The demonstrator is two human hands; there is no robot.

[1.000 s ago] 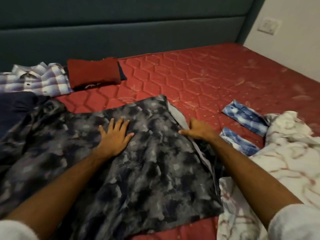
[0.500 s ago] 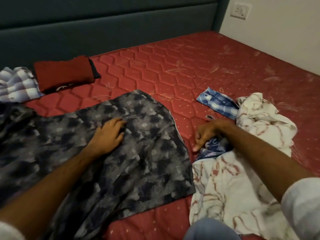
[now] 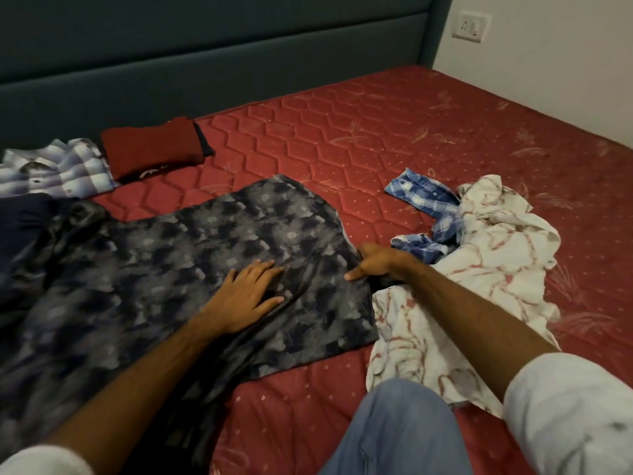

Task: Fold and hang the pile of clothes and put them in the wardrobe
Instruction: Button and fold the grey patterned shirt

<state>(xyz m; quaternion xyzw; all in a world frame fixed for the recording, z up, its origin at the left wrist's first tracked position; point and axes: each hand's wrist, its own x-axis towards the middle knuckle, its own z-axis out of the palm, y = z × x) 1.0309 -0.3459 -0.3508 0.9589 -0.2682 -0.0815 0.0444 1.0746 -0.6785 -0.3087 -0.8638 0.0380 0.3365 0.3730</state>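
A dark grey-blue patterned garment [image 3: 164,269] lies spread on the red mattress [image 3: 394,138]. My left hand [image 3: 246,296] presses flat on it with straight fingers. My right hand [image 3: 378,265] is at the garment's right edge, fingers curled round the fabric there. To the right lies a crumpled white garment with red marbling [image 3: 479,269], partly under my right forearm. A blue plaid shirt [image 3: 424,204] sticks out from beneath it.
A folded dark red garment [image 3: 150,150] and a folded pale plaid shirt [image 3: 54,169] lie at the back left by the teal headboard [image 3: 219,63]. A navy garment [image 3: 20,228] sits at the left edge. My jeans-clad knee [image 3: 397,430] is at the bottom. A wall socket [image 3: 471,26] is on the wall to the right.
My right hand moved left from the blue plaid shirt to the dark garment's right edge and took hold of it. My left hand's fingers straightened flat on the fabric.
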